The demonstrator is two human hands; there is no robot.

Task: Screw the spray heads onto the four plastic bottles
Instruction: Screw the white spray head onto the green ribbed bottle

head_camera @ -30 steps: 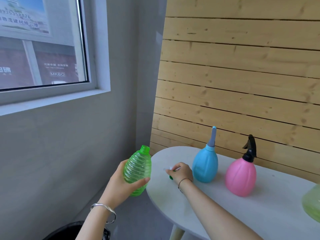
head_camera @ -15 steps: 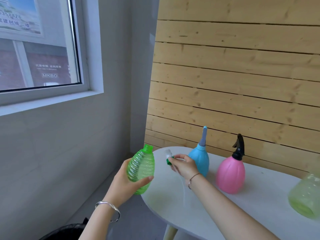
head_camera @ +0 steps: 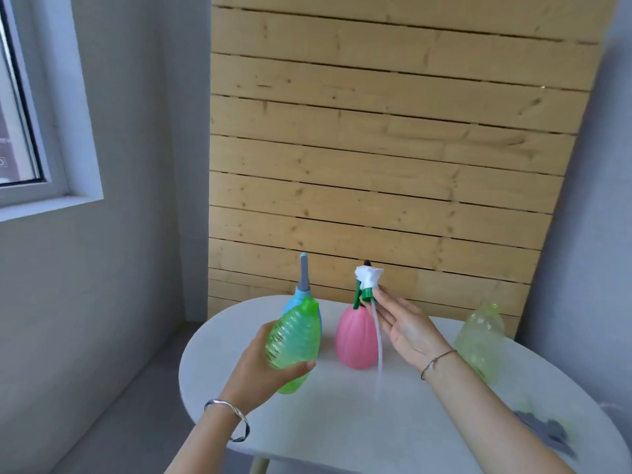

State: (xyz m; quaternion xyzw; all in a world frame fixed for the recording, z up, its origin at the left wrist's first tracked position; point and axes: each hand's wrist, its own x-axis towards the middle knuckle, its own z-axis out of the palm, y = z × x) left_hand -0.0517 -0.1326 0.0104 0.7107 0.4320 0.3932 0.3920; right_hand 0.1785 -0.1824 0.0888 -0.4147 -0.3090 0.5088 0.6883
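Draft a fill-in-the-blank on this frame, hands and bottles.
1. The left hand holds the ribbed bottle, coloured ___.
2. The right hand holds the spray head; the pink bottle stands ___ its tube.
3. The blue bottle wears a nozzle coloured ___.
Missing words: green; behind; grey.

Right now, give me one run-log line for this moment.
left hand: grips green bottle, neck open | right hand: pinches spray head | status: head not yet on bottle
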